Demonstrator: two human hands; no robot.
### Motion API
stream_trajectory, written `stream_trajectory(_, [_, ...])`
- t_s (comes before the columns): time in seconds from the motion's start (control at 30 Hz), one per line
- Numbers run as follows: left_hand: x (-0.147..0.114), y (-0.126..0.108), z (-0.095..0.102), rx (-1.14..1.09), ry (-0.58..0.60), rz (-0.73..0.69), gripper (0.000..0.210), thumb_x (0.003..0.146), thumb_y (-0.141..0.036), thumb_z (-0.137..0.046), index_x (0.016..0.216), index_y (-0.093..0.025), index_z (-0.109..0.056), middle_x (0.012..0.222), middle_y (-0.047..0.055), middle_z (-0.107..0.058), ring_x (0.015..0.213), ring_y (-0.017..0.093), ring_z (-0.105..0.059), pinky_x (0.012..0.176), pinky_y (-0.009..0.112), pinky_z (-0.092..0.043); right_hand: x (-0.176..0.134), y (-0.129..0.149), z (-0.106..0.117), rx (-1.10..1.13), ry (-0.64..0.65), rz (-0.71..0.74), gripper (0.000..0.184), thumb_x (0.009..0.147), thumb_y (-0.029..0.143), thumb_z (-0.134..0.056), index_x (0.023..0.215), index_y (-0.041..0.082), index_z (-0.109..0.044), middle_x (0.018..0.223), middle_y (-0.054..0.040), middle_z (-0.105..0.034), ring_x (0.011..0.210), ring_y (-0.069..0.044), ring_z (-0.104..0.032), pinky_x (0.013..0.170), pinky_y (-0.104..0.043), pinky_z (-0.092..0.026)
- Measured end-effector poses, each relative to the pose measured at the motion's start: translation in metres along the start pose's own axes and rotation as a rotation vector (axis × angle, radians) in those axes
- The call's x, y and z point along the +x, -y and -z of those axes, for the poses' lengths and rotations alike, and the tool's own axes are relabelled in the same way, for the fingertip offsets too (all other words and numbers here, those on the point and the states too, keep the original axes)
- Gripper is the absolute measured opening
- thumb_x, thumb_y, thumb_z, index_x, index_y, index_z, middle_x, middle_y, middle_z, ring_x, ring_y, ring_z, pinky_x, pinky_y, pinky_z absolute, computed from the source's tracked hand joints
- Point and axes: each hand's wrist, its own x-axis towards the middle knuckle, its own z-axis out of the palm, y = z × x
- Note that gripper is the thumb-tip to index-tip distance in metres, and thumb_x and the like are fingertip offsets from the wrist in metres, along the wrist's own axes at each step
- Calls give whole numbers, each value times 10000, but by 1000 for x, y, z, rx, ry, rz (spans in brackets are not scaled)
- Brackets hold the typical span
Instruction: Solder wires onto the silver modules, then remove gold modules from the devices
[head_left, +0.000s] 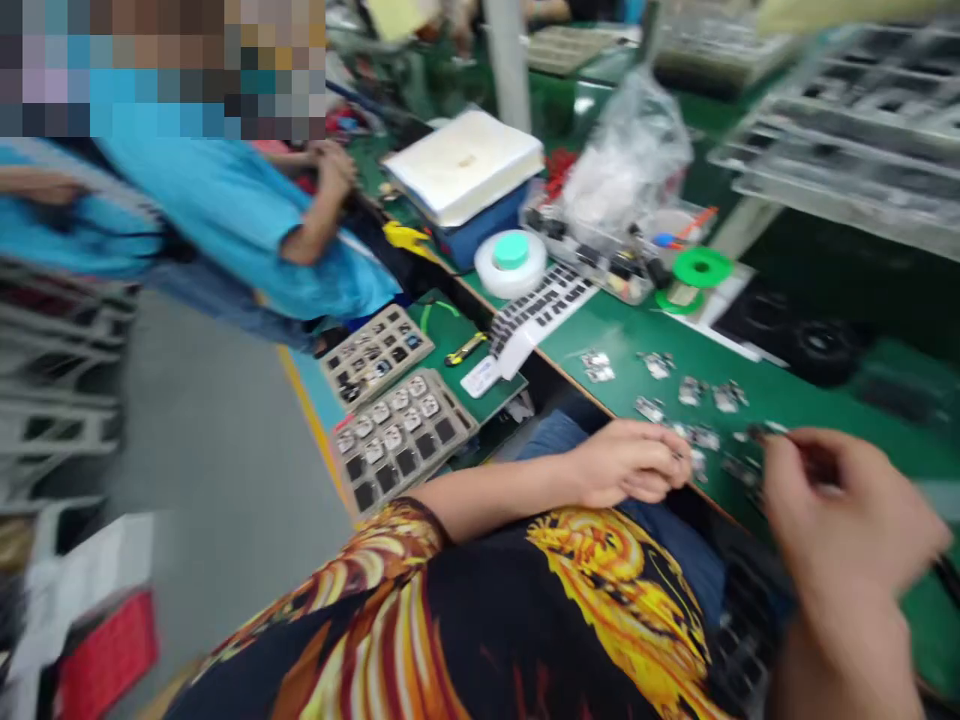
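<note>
L hand (637,465) is being held over near edge of green workbench (622,335), fingers curled narrow; contents of grip can't be told. R hand (847,500) is being held farther R above bench, thumb + index close together; small item at tips is being blurred, so whether it's being gripped can't be told.

Small metal parts (731,396) are being spread in loose clusters on bench, btwn hands & just beyond; nearest are being part-hidden by fingers. Front edge is being seen running diagonally, close under L hand. For moving, a green strip is being shown btwn farther clusters & clear bin (615,283); far side is being bounded by that bin + green spool (684,272).

To L, white sheet w/ black pieces (551,305) is being seen near bench edge, white tape roll (512,285) just behind. Lower compartment tray (471,425) & upper compartment tray (426,348) are being set side by side; yellow-black utility knife (466,349) is being seen nearby.
</note>
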Motion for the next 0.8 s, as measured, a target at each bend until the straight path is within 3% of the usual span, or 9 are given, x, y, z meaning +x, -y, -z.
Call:
stream_trajectory(0.07, [-5, 2, 0, -43, 24, 50, 135, 744, -199, -785, 818, -139, -689, 788, 31, -669, 456, -17, -277, 493, 210, -143, 7, -3, 2, -132, 107, -173, 103, 898, 357, -747, 927, 275, -803, 781, -70, -789, 727, -277, -743, 615, -392, -463])
stream_trajectory(0.13, [-7, 4, 2, -71, 64, 110, 180, 717, -207, -818, 806, -143, -675, 774, 7, -657, 441, -28, -267, 475, 194, -126, 13, -5, 2, -78, 165, -296, 158, 966, 329, -672, 969, 234, -799, 883, -72, -821, 817, -250, -771, 754, -371, -534])
stream_trajectory(0.23, [-4, 4, 5, -23, 21, 131, 179, 731, -195, -830, 812, -144, -679, 772, 3, -660, 451, -26, -281, 478, 179, -138, 20, -10, -1, -123, 252, -322, 170, 980, 272, -639, 997, 198, -791, 928, -74, -819, 861, -241, -745, 803, -361, -509])
stream_trajectory(0.43, [-4, 4, 1, 16, -30, 144, 150, 708, -150, -798, 822, -148, -701, 736, -22, -630, 444, -25, -274, 473, 174, -150, 29, -16, 0, -394, 392, -231, 257, 1057, 261, -569, 1043, 168, -808, 986, -129, -767, 905, -266, -653, 748, -386, -392])
stream_trajectory(0.63, [-1, 6, 3, 29, -74, 131, 146, 678, -138, -781, 787, -144, -684, 747, -24, -632, 445, -22, -279, 466, 171, -162, 36, -23, -11, -494, 444, -77, 294, 1027, 149, -523, 917, 150, -796, 933, -152, -704, 849, -268, -537, 710, -415, -342])
stream_trajectory(0.8, [-2, 7, 5, -7, -61, 133, 159, 698, -134, -807, 825, -134, -711, 800, -5, -664, 459, -23, -314, 481, 166, -188, 38, -27, -9, -530, 535, 20, 293, 990, 71, -497, 901, 130, -770, 908, -166, -707, 833, -276, -535, 719, -429, -344])
